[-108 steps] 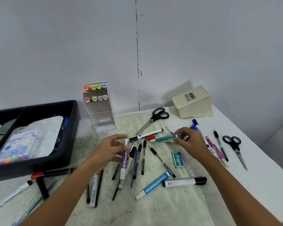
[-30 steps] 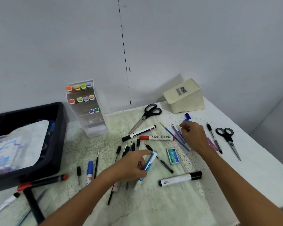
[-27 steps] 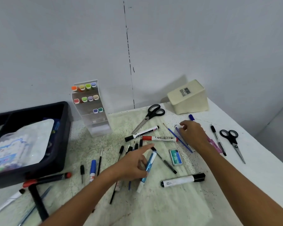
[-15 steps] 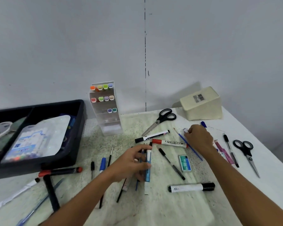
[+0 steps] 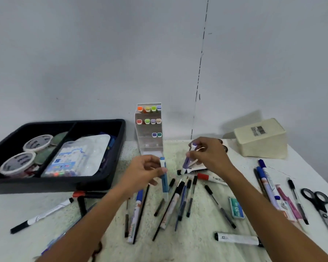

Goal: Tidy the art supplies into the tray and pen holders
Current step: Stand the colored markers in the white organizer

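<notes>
Ten markers (image 5: 153,121) fill the holder (image 5: 149,142); tray (image 5: 114,178) holds two tubs (image 5: 37,143).

Your blue marker (image 5: 164,178) stands near upright, white cap up. Your purple marker (image 5: 189,157) tilts, both raised before the clear marker holder (image 5: 149,129).

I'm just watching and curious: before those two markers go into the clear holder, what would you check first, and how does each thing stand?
1. Left hand grips the blue marker: ok.
2. Right hand grips the purple marker: ok.
3. Clear marker holder stands upright: ok.
4. Free slots in the holder's lower rows: ok.
5. Way from the hands to the holder is open: ok.
6. Marker caps fully closed: cannot tell.
</notes>
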`<state>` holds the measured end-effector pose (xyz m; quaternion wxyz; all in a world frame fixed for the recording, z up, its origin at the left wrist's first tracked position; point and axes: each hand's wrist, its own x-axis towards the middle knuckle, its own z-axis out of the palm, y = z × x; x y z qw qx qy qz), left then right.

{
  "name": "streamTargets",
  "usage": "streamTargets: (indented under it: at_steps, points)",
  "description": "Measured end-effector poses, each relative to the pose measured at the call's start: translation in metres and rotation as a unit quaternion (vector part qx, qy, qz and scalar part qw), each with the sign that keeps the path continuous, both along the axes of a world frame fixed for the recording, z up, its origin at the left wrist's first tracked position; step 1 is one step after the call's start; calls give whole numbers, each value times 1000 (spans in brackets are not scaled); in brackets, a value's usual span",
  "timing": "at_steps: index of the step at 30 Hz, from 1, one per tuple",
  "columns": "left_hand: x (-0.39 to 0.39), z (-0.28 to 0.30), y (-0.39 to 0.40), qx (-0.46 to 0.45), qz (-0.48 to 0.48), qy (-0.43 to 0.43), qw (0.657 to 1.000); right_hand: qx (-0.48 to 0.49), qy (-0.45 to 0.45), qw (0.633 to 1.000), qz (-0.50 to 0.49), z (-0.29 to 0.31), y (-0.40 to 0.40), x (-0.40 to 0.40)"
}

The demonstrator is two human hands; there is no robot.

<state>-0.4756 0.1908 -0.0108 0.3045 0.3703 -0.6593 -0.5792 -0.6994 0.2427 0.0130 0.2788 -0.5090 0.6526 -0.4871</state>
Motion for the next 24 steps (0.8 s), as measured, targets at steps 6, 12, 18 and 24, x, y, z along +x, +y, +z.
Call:
streamTargets:
  at_steps: [6, 12, 18, 24]
  points:
    - [25, 39, -19, -191, 115, 52, 973, -90, -10, 994, 61, 17, -16, 41]
    - [32, 44, -31, -361, 180, 31, 915, -234, 49, 970, 52, 24, -23, 68]
    - [25, 30, -47, -391, 210, -5, 896, -300, 213, 929, 28, 18, -37, 79]
    - [15, 20, -61, -389, 216, -35, 895, -244, 334, 910, -8, 14, -48, 91]
